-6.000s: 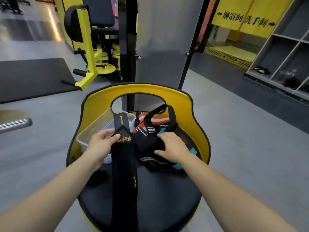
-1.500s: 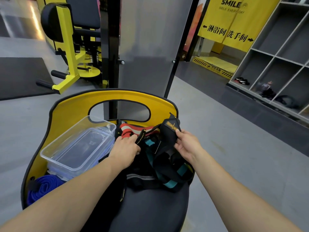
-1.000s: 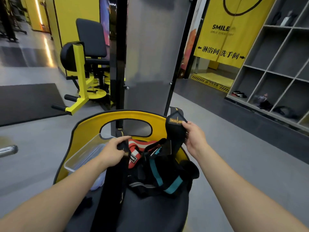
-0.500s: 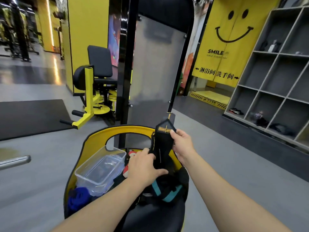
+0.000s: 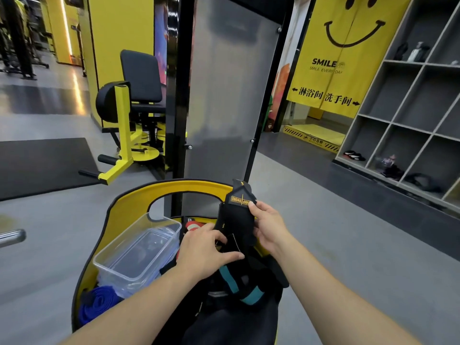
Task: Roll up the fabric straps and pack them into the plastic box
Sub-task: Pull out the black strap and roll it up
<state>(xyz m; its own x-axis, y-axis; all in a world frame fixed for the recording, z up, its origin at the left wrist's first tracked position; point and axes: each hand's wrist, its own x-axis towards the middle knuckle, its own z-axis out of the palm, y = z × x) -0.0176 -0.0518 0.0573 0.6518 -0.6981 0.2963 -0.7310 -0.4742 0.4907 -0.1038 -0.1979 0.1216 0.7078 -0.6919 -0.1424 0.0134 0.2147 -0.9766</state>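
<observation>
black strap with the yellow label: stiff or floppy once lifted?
Likely floppy: the black strap bends and folds where both the left hand and right hand grip it. Probably light. Woven fabric looks grippy, unlikely to slip.

**Both hands on a black strap**

The left hand (image 5: pixel 206 250) and right hand (image 5: pixel 267 226) grip a black strap (image 5: pixel 236 220) upright above the yellow-backed seat (image 5: pixel 174 192). Just left sits a clear plastic box (image 5: pixel 137 252), with a blue strap (image 5: pixel 99 302) beside it.
</observation>
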